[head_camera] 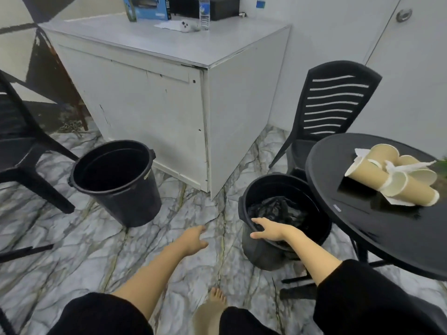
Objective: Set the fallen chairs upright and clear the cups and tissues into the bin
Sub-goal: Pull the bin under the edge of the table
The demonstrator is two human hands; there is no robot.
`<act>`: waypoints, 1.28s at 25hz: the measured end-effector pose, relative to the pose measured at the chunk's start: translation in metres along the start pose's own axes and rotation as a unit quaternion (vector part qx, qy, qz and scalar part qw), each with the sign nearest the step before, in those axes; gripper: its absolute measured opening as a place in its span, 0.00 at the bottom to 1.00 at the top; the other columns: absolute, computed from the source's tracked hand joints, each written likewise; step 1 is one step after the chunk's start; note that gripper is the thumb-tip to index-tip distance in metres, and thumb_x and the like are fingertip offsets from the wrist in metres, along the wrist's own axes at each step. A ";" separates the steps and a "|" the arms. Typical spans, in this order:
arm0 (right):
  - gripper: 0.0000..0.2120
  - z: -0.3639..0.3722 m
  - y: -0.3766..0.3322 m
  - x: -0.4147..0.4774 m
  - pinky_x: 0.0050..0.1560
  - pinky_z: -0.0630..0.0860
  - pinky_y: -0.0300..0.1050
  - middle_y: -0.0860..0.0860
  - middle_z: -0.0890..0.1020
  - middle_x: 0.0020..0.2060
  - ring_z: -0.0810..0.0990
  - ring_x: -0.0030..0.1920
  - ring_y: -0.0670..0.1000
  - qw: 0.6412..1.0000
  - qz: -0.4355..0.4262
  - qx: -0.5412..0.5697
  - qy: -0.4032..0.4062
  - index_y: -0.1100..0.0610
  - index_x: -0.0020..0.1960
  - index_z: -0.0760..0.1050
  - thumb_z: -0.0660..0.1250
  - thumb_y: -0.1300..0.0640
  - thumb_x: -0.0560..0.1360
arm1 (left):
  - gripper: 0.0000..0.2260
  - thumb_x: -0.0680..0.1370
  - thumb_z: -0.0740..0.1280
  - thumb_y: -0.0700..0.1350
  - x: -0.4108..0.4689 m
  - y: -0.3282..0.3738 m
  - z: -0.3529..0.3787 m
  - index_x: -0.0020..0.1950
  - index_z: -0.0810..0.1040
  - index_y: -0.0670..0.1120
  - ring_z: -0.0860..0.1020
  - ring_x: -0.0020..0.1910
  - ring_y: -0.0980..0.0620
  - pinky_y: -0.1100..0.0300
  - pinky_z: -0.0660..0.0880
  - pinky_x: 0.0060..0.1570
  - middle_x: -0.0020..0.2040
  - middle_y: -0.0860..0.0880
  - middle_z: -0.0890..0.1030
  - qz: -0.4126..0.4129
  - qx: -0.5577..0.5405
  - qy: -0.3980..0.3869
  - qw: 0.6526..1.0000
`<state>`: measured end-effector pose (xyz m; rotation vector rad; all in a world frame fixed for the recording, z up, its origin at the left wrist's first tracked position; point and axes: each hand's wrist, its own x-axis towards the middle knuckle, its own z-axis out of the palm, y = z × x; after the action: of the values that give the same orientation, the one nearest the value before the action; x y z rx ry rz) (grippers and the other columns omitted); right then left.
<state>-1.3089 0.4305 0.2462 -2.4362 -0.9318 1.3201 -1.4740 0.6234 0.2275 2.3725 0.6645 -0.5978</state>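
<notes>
My right hand [268,229] grips the near rim of a black bin [273,252] that has a crumpled black bag inside and leans toward me beside the round table. My left hand [193,240] hovers over the floor just left of that bin, fingers apart and holding nothing. Several brown paper cups [370,175] lie on their sides with white tissues [408,166] on the black round table [377,235] at the right. A black slatted chair [336,102] stands upright behind the table. Part of another black chair [21,151] shows at the left edge.
A second black bucket [116,180] stands on the marble floor at centre left. A large white cabinet [169,100] fills the middle, with a water bottle [204,13] and a blue box [145,7] on top. My bare foot [212,308] is below the hands.
</notes>
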 end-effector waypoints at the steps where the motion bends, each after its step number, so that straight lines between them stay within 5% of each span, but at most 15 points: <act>1: 0.34 -0.018 -0.004 0.013 0.74 0.53 0.52 0.55 0.48 0.77 0.51 0.76 0.55 1.000 0.001 0.009 0.008 0.54 0.76 0.46 0.60 0.47 0.78 | 0.26 0.78 0.62 0.46 0.021 0.006 -0.018 0.74 0.58 0.41 0.64 0.72 0.45 0.56 0.62 0.69 0.74 0.42 0.63 0.011 0.008 -0.009 1.000; 14: 0.30 -0.189 0.041 0.094 0.74 0.59 0.52 0.55 0.57 0.76 0.58 0.75 0.55 0.944 0.125 0.181 0.245 0.55 0.75 0.54 0.63 0.51 0.77 | 0.24 0.78 0.63 0.45 0.284 0.168 -0.170 0.72 0.62 0.41 0.66 0.71 0.45 0.55 0.64 0.69 0.73 0.42 0.66 0.268 0.138 -0.112 0.947; 27: 0.26 -0.242 0.068 0.073 0.68 0.63 0.46 0.53 0.66 0.71 0.68 0.68 0.53 0.749 0.318 0.328 0.480 0.56 0.72 0.61 0.65 0.55 0.76 | 0.23 0.78 0.62 0.48 0.397 0.353 -0.188 0.72 0.62 0.46 0.67 0.69 0.47 0.53 0.65 0.68 0.70 0.45 0.70 0.541 0.262 -0.236 0.764; 32: 0.25 -0.260 0.102 0.058 0.70 0.60 0.46 0.53 0.65 0.72 0.63 0.71 0.52 0.691 0.346 0.332 0.541 0.55 0.71 0.62 0.65 0.56 0.76 | 0.23 0.78 0.62 0.46 0.403 0.421 -0.159 0.72 0.63 0.45 0.70 0.66 0.47 0.53 0.66 0.67 0.71 0.46 0.69 0.573 0.220 -0.282 0.737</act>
<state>-1.0306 0.4151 0.3087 -2.2845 0.7084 0.0137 -0.8778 0.5585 0.2970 2.2207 -1.2743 -0.8327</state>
